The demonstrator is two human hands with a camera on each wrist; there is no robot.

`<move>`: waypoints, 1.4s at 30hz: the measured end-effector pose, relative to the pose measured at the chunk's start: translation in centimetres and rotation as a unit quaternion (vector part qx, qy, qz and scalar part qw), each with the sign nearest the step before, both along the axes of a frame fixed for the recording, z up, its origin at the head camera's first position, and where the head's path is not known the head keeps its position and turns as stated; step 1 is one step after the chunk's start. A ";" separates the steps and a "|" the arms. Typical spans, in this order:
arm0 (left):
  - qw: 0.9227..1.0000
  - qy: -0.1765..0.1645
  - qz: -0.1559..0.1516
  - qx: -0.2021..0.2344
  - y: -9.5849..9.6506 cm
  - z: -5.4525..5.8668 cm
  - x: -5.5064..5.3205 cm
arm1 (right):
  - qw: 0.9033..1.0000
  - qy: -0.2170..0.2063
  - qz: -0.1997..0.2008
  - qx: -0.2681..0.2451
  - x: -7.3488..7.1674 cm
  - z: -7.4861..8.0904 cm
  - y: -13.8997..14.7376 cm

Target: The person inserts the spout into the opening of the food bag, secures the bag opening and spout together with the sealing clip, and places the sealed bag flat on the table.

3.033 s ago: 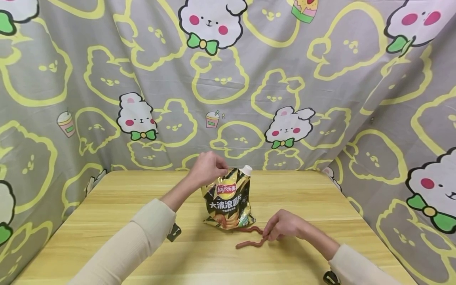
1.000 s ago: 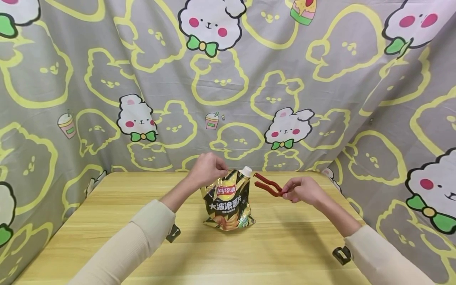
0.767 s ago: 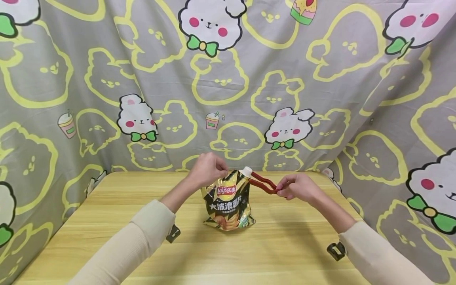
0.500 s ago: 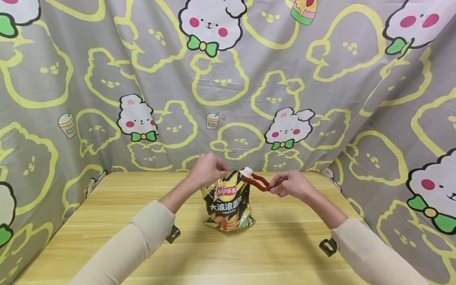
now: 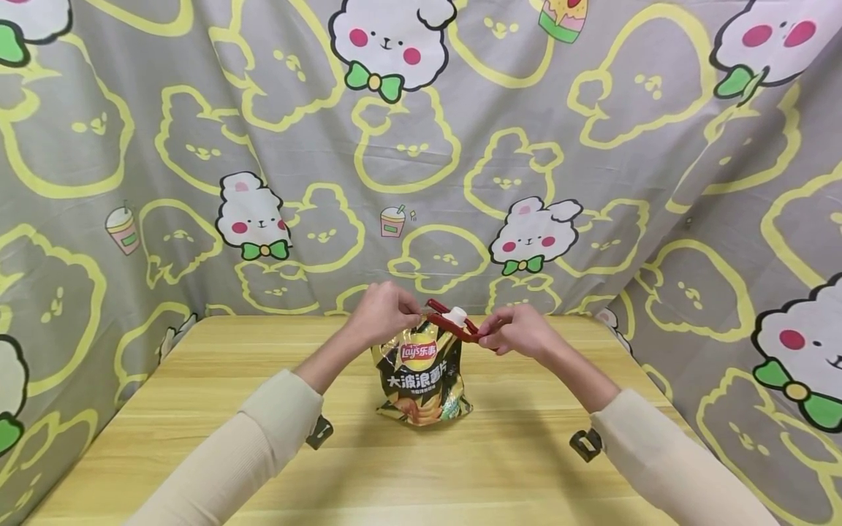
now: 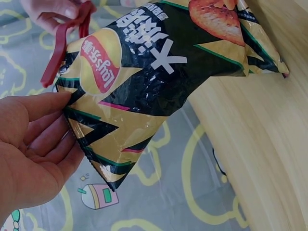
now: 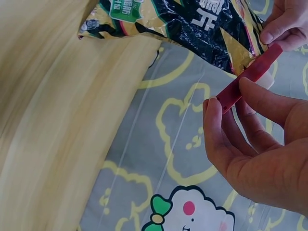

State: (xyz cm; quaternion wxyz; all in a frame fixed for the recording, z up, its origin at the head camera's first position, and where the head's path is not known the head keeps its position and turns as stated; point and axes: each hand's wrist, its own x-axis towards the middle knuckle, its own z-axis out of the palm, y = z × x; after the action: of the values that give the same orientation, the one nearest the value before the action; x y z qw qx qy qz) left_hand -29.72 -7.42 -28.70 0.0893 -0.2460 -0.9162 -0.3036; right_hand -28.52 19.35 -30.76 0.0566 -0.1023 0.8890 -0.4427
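Note:
A black and gold Lay's chip bag (image 5: 421,372) stands upright on the table, a white cap (image 5: 455,315) at its top right corner. My left hand (image 5: 384,313) pinches the top left edge of the bag between thumb and fingers, as the left wrist view shows closely (image 6: 38,144). My right hand (image 5: 520,332) holds a dark red two-armed bag clip (image 5: 454,327) by its right end. The clip's arms are spread, one in front of the bag's top and one behind, with the white cap between them. In the right wrist view, thumb and fingers pinch the clip (image 7: 250,77).
Light wooden table (image 5: 263,409) with its back edge just behind the bag. A grey patterned curtain (image 5: 316,146) hangs behind and at both sides. Black wrist mounts (image 5: 585,444) sit under the sleeves.
My right hand has raised the clip from low by the bag's base and moved it left, so its arms now straddle the bag's top. My left hand keeps its place.

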 end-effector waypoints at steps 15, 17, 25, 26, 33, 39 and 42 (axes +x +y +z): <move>0.999 -0.021 0.026 0.013 0.3 0.0 0.2 | 1.000 0.007 -0.006 -0.002 -0.4 0.5 -1.4; 0.999 -0.025 0.029 0.014 0.3 0.0 0.2 | 1.000 0.006 -0.010 -0.001 -0.4 0.6 -1.5; 0.999 -0.036 0.034 0.015 0.3 0.0 0.2 | 1.000 0.005 -0.012 -0.013 -0.7 0.5 -2.0; 0.999 -0.035 0.034 0.015 0.3 0.0 0.2 | 1.000 0.008 -0.011 -0.013 -0.7 0.4 -2.0; 0.999 -0.033 0.038 0.014 0.2 0.0 0.3 | 0.999 0.015 -0.027 -0.022 -0.9 0.0 -2.3; 0.999 -0.029 0.037 0.014 0.1 0.1 0.4 | 0.999 0.019 -0.036 -0.019 -1.1 -0.2 -2.5; 0.998 -0.036 0.041 0.017 0.0 0.3 0.5 | 0.999 0.022 -0.038 -0.019 -1.1 -0.3 -2.5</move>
State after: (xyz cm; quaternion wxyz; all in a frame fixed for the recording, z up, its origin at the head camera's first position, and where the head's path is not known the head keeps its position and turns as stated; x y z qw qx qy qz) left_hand -29.22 -7.40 -28.42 0.0724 -0.1957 -0.9226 -0.3245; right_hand -29.63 16.88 -31.03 0.0188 -0.0795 0.8846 -0.4592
